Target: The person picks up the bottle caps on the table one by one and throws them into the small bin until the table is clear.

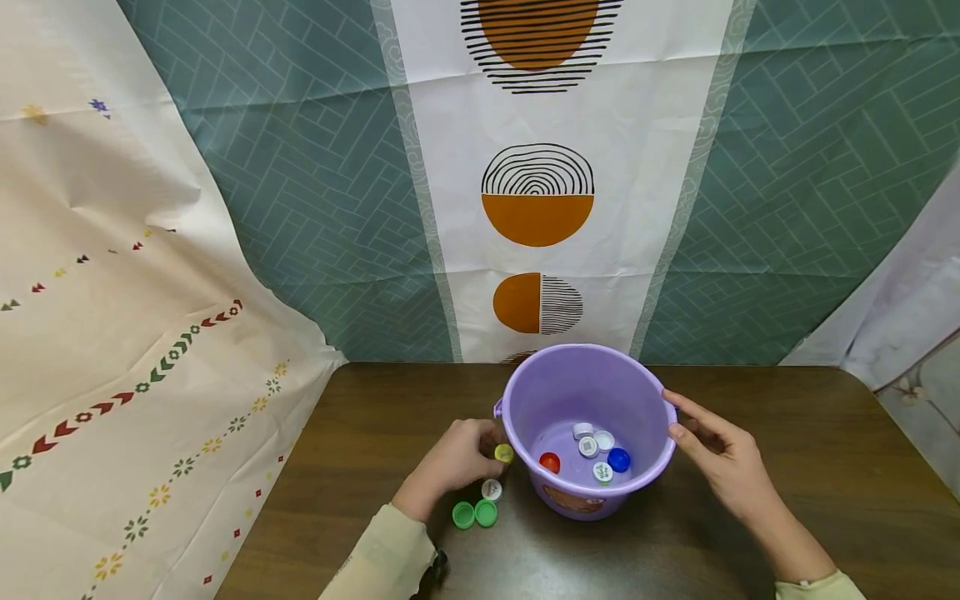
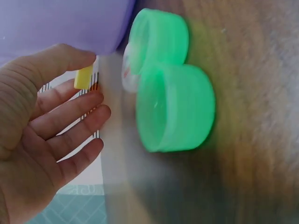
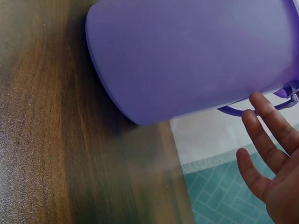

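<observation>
Left hand (image 1: 457, 456) pinching yellow cap (image 1: 503, 453), purple bucket (image 1: 581, 387) alongside, green caps (image 1: 486, 513) (two) nearby

A yellow cap (image 1: 504, 453) is pinched in the left hand (image 1: 459, 457); a purple bucket (image 1: 588, 387), caps (image 1: 588, 447) inside, stands upright touching the right hand (image 1: 727, 462); a white cap (image 1: 492, 490) and two green caps (image 1: 486, 513) lie just beside the left hand.
</observation>
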### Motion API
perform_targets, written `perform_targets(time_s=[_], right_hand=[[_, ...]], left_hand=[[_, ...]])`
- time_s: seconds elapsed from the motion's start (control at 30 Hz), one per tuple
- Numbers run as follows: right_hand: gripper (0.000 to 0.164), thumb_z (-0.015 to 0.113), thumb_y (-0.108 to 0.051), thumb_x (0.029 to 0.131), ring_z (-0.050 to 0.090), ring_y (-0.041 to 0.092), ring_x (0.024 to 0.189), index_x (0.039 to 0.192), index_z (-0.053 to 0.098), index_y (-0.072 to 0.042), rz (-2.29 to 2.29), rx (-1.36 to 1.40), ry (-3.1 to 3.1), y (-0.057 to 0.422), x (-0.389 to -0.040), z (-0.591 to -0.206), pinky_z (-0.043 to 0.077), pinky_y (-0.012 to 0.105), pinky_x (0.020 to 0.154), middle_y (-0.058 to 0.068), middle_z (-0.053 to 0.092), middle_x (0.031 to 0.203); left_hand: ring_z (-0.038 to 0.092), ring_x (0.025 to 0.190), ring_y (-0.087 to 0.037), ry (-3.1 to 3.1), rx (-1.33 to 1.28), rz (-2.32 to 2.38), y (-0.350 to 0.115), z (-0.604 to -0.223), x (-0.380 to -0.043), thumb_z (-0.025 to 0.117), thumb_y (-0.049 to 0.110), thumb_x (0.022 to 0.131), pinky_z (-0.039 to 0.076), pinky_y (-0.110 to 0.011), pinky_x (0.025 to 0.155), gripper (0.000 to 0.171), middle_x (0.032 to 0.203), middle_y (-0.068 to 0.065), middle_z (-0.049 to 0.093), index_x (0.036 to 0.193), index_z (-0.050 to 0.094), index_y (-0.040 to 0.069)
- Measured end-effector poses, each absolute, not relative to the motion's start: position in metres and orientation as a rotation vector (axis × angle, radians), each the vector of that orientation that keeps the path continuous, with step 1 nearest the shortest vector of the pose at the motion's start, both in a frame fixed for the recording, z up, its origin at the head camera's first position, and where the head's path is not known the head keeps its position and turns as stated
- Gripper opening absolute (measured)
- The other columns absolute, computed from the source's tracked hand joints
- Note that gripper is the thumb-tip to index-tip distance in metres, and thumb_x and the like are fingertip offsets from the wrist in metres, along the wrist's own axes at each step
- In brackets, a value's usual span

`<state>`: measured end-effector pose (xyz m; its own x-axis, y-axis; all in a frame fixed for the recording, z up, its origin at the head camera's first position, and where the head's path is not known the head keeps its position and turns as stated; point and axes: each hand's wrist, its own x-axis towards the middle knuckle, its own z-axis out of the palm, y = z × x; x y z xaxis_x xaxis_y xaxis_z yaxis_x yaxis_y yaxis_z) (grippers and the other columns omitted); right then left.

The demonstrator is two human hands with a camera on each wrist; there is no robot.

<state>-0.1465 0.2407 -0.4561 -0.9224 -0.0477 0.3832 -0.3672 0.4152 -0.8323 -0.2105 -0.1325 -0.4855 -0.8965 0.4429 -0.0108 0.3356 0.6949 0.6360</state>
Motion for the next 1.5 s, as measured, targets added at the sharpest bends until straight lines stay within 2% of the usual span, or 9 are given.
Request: perform_targets(time_s=[0.17, 0.37, 0.6, 0.83, 0.97, 1.03, 1.17, 1.33, 1.5], right_hand=[[0.048, 0.061, -0.002, 0.088, 0.066, 0.006, 0.083, 0.134, 0.052, -0.011, 1.515, 0.376, -2.367, 0.241, -0.148, -0.456, 0.054, 0.024, 0.066, 0.005, 0.069, 0.107], [0.048, 0.061, -0.004, 0.088, 0.066, 0.007, 0.082, 0.134, 0.052, -0.013, 1.517, 0.387, -2.357, 0.238, -0.146, -0.452, 0.053, 0.023, 0.065, 0.007, 0.069, 0.104], [0.048, 0.061, -0.004, 0.088, 0.066, 0.007, 0.081, 0.134, 0.052, -0.013, 1.509, 0.401, -2.354, 0.238, -0.147, -0.452, 0.053, 0.022, 0.064, 0.003, 0.070, 0.104], [0.047, 0.062, -0.003, 0.088, 0.065, 0.005, 0.080, 0.133, 0.053, -0.011, 1.530, 0.366, -2.360, 0.233, -0.140, -0.442, 0.052, 0.021, 0.064, -0.008, 0.068, 0.108], [0.047, 0.062, -0.001, 0.087, 0.066, 0.005, 0.082, 0.132, 0.053, -0.009, 1.533, 0.373, -2.354, 0.234, -0.141, -0.443, 0.053, 0.019, 0.067, -0.003, 0.068, 0.112], [0.047, 0.062, -0.001, 0.087, 0.066, 0.005, 0.083, 0.133, 0.053, -0.009, 1.532, 0.377, -2.350, 0.236, -0.143, -0.447, 0.053, 0.019, 0.068, -0.002, 0.067, 0.115], [0.048, 0.062, -0.002, 0.087, 0.067, 0.005, 0.086, 0.134, 0.052, -0.010, 1.524, 0.385, -2.350, 0.239, -0.146, -0.455, 0.053, 0.018, 0.069, -0.001, 0.066, 0.117], [0.048, 0.061, -0.002, 0.088, 0.067, 0.006, 0.086, 0.134, 0.051, -0.011, 1.524, 0.392, -2.348, 0.239, -0.145, -0.454, 0.053, 0.018, 0.071, 0.009, 0.069, 0.108], [0.048, 0.061, -0.003, 0.088, 0.068, 0.007, 0.087, 0.134, 0.051, -0.011, 1.527, 0.404, -2.343, 0.238, -0.144, -0.452, 0.053, 0.018, 0.071, 0.012, 0.069, 0.107]], left_hand=[[0.064, 0.079, -0.007, 2.821, 0.561, 1.057, -0.143, -0.479, -0.218, 0.077, 0.020, 0.072, 0.051, -0.023, 0.070, 0.021, 0.082, 0.012, 0.067, 0.089, 0.065, 0.020], [0.066, 0.085, -0.017, 2.836, 0.507, 1.213, -0.154, -0.469, -0.224, 0.077, 0.023, 0.074, 0.052, -0.031, 0.074, 0.022, 0.085, 0.011, 0.067, 0.092, 0.065, 0.022], [0.066, 0.089, -0.018, 2.889, 0.423, 1.349, -0.163, -0.461, -0.227, 0.077, 0.023, 0.075, 0.054, -0.039, 0.080, 0.025, 0.089, 0.010, 0.068, 0.098, 0.067, 0.022], [0.064, 0.087, -0.015, 2.995, 0.359, 1.507, -0.169, -0.452, -0.229, 0.080, 0.021, 0.073, 0.054, -0.035, 0.080, 0.029, 0.092, 0.009, 0.069, 0.100, 0.070, 0.021], [0.066, 0.089, -0.020, 3.004, 0.373, 1.657, -0.169, -0.446, -0.229, 0.080, 0.023, 0.073, 0.055, -0.034, 0.080, 0.030, 0.094, 0.006, 0.070, 0.101, 0.070, 0.020], [0.065, 0.089, -0.018, 3.019, 0.381, 1.702, -0.168, -0.442, -0.229, 0.079, 0.027, 0.073, 0.055, -0.031, 0.079, 0.031, 0.095, 0.006, 0.070, 0.102, 0.070, 0.021], [0.064, 0.090, -0.015, 3.001, 0.391, 1.795, -0.164, -0.432, -0.227, 0.080, 0.032, 0.073, 0.055, -0.031, 0.079, 0.033, 0.096, 0.005, 0.070, 0.103, 0.070, 0.022], [0.065, 0.090, -0.022, 2.880, 0.389, 1.922, -0.154, -0.407, -0.218, 0.079, 0.023, 0.074, 0.054, -0.037, 0.082, 0.032, 0.096, -0.004, 0.071, 0.104, 0.070, 0.013], [0.065, 0.090, -0.033, 2.759, 0.399, 2.053, -0.143, -0.384, -0.208, 0.079, 0.013, 0.073, 0.053, -0.045, 0.084, 0.033, 0.094, -0.013, 0.070, 0.103, 0.070, 0.004]])
